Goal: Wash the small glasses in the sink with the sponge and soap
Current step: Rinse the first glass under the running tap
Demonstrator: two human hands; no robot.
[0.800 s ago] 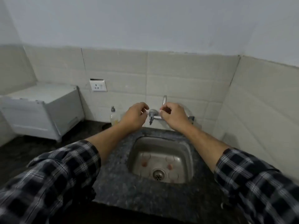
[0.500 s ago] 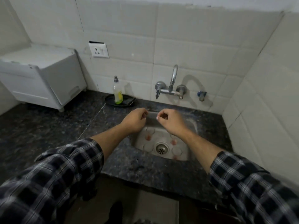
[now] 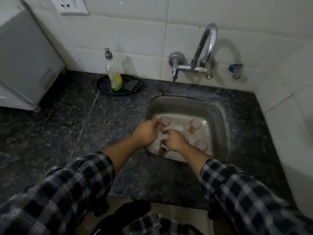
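The left hand [image 3: 147,134] and right hand [image 3: 176,141], fingers curled, hang over small round clear glasses [image 3: 195,123] in the square steel sink [image 3: 218,116]; whether either grip pinches one is unclear.

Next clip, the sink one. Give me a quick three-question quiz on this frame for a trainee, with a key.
1. True or false: the sponge lies inside the sink.
2. Where does the soap bottle stand? A, in the sink; B, on the black tray on the counter; C, on the floor.
3. Which hand is nearer the soap bottle?
Key: 1, false: the sponge lies on the tray beside the bottle. 2, B. 3, the left hand; the right hand is over the glasses in the sink.
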